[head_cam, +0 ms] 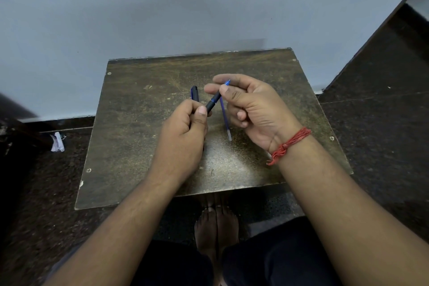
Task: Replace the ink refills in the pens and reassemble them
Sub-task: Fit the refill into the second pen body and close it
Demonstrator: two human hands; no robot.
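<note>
Head view | left hand fingers grip pen barrel | right hand fingers pinch its blue tip

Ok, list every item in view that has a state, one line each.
Left hand: grips the pen barrel.
Right hand: pinches the pen's front section near the tip.
Pen front section: held between both hands, blue tip uncapped.
Pen barrel: upright in the fist, top end showing.
Loose refill: partly hidden behind the right hand, over the table.
</note>
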